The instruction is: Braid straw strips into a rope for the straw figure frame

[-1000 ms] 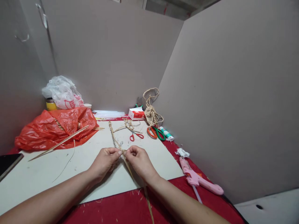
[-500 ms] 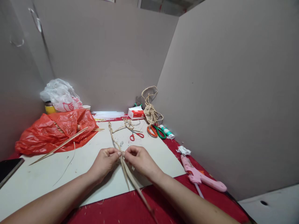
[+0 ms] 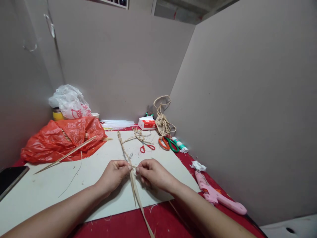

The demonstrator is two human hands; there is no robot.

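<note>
Both hands meet over a white board (image 3: 49,185) on the red tablecloth. My left hand (image 3: 114,173) pinches the near end of a braided straw cord (image 3: 123,147) that runs away from me across the board. My right hand (image 3: 151,172) pinches a loose straw strand (image 3: 137,198) beside it. Flat unbraided strands hang from the pinch toward me and over the board's front edge. The fingers of both hands are closed and almost touch each other.
A red plastic bag (image 3: 61,138) with straw stalks lies at the left, a white bag (image 3: 69,102) behind it. Small red scissors (image 3: 146,147), orange-green scissors (image 3: 168,143), a glue stick (image 3: 180,144), a rope bundle (image 3: 162,120) and a pink glue gun (image 3: 218,197) lie right.
The loose strands have swung from right of my hands to hang straight below them. My right hand has turned slightly and sits lower. The view has shifted a little.
</note>
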